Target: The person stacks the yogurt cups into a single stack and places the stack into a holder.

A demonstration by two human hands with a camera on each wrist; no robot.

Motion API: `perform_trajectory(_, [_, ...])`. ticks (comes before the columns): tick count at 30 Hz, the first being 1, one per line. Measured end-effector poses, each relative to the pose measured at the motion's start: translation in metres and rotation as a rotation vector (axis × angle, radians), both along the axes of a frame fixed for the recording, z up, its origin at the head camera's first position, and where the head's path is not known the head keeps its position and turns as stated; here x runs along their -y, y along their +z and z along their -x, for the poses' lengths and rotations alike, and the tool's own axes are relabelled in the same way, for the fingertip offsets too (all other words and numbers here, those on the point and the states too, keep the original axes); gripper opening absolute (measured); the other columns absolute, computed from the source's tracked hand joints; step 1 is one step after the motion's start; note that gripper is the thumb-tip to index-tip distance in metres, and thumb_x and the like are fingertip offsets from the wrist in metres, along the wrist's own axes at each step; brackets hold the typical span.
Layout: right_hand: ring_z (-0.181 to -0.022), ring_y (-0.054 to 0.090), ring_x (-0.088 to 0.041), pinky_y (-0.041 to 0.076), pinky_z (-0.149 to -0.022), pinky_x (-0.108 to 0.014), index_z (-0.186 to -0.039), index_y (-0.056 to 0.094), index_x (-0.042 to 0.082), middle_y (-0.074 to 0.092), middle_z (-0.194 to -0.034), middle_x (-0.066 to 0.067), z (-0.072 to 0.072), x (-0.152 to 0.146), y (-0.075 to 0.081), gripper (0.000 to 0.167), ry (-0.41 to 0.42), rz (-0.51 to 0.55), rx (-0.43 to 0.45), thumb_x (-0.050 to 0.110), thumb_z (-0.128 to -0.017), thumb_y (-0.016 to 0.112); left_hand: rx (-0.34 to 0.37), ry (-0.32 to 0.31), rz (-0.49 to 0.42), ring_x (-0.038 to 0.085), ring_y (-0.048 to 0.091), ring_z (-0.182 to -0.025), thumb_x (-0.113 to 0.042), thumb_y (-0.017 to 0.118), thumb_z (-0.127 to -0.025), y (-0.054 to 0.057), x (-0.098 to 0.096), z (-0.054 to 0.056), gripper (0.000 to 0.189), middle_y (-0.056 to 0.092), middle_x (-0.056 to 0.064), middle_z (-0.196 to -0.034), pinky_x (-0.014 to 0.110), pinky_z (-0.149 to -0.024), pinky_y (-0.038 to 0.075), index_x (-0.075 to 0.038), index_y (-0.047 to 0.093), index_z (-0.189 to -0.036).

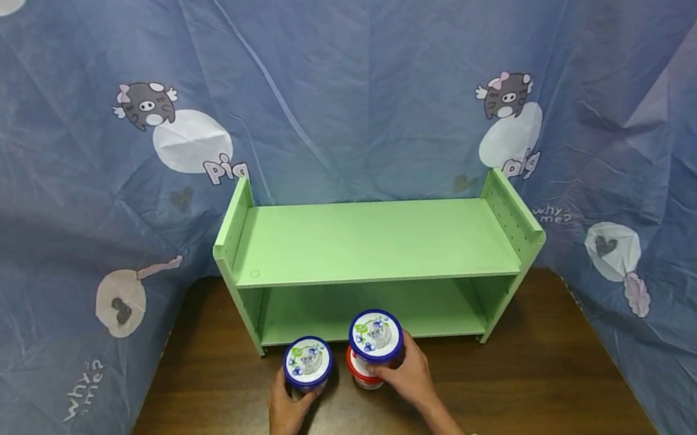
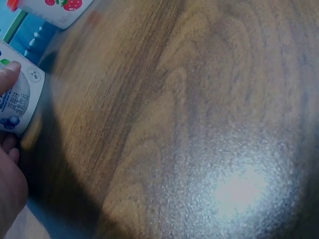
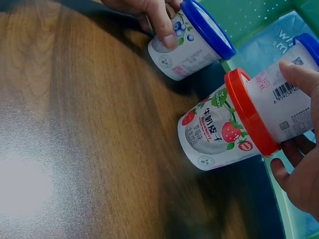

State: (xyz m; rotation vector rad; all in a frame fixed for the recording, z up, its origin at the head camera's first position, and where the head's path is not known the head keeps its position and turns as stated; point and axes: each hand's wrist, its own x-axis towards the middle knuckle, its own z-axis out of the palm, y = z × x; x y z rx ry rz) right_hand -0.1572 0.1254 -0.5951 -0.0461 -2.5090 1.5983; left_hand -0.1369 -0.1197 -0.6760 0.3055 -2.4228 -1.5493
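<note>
My left hand (image 1: pixel 285 414) grips a white tub with a blue lid (image 1: pixel 308 362) and blueberry print, thumb and fingers around its side. It is upright; whether its base touches the table I cannot tell. To its right, my right hand (image 1: pixel 413 379) holds a second blue-lidded tub (image 1: pixel 376 335) by the sides. That tub is upright on top of a red-lidded tub (image 3: pixel 214 129) with strawberry print, its base appearing to meet the red lid. The red-lidded tub stands on the table and is mostly hidden from above in the head view.
A light green two-level shelf (image 1: pixel 370 240) stands just behind the tubs, with raised side panels. Under everything lies a brown wooden table (image 1: pixel 520 391). Blue curtain cloth (image 1: pixel 335 91) with pig prints hangs behind and on both sides.
</note>
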Motion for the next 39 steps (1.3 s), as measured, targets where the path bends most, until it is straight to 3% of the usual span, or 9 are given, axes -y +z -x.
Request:
perform_trajectory(15, [-0.125,0.06,-0.037,0.043,-0.109,-0.055,-0.139,0.053,0.002,0.066,-0.129,-0.019,-0.001,0.0,-0.002,0.09,0.005,-0.005,-0.014,0.026,-0.061,0.092,-0.006,0.006,-0.038,0.04,0.06,-0.124,-0.007,0.089,-0.061,0.005,0.001,-0.001,0.082,0.065,0.026,-0.13,0.053,-0.107,0.043,0.003,0.054,-0.134])
perform_trajectory(26, [-0.126,0.059,-0.039,0.043,-0.109,-0.057,-0.14,0.052,0.001,0.065,-0.131,-0.02,-0.001,-0.001,-0.004,0.092,0.0,-0.025,-0.009,0.028,-0.062,0.092,0.003,0.012,0.002,0.037,0.063,-0.12,-0.01,0.09,-0.062,0.013,0.005,-0.006,0.082,0.068,0.024,-0.126,0.051,-0.105,0.045,0.002,0.055,-0.135])
perform_trajectory(32, [-0.127,0.058,-0.039,0.042,-0.11,-0.058,-0.141,0.051,0.001,0.065,-0.132,-0.02,0.0,-0.002,-0.005,0.093,0.005,-0.023,-0.006,0.029,-0.062,0.092,-0.036,0.031,0.025,0.026,0.067,-0.1,-0.016,0.092,-0.062,0.024,0.005,-0.007,0.078,0.073,0.019,-0.114,0.04,-0.089,0.052,-0.002,0.059,-0.131])
perform_trajectory(39, [-0.128,0.058,-0.039,0.042,-0.11,-0.058,-0.141,0.051,0.002,0.065,-0.132,-0.02,-0.001,-0.002,-0.004,0.093,0.009,-0.023,-0.001,0.03,-0.063,0.092,-0.084,0.014,0.063,0.024,0.066,-0.098,-0.02,0.093,-0.062,0.045,0.004,-0.009,0.077,0.073,0.017,-0.116,0.043,-0.088,0.053,-0.003,0.061,-0.131])
